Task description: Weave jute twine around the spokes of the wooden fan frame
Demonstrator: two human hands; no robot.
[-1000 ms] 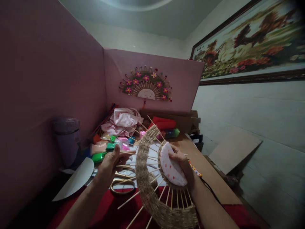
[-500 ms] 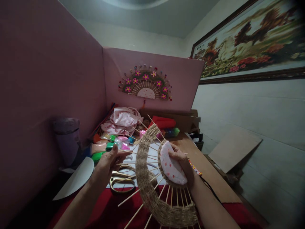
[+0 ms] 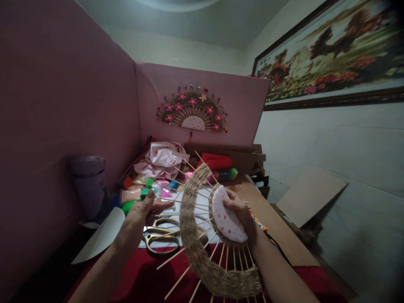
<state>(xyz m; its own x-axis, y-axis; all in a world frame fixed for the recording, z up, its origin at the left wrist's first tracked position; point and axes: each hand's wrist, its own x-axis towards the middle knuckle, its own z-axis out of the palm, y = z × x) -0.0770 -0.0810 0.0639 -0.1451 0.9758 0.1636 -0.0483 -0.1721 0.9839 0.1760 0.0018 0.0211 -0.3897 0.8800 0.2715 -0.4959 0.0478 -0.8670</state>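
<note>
A half-round fan frame (image 3: 189, 214) of thin wooden sticks, woven with a broad band of brown twine, stands tilted before me. My right hand (image 3: 241, 212) grips its base at a white, red-spotted cloth half-circle (image 3: 225, 216), the thumb lying over the cloth. To the left, my left hand (image 3: 142, 216) is beside the protruding stick ends, thumb raised and fingers stretched toward them. Whether it touches a stick I cannot tell. Gold-handled scissors (image 3: 161, 243) lie behind the sticks, partly covered by them.
Clay packets (image 3: 135, 194) and crumpled pink cloth (image 3: 166, 155) lie at the back left. A finished flowered fan (image 3: 193, 110) hangs on the pink board. A white half-disc (image 3: 102, 240) and a purple cup (image 3: 90, 185) are at left. Brown cardboard (image 3: 284, 235) extends along the right.
My left hand has shifted slightly left, with its fingers a little farther from the twine band. The right hand and the fan frame have hardly moved.
</note>
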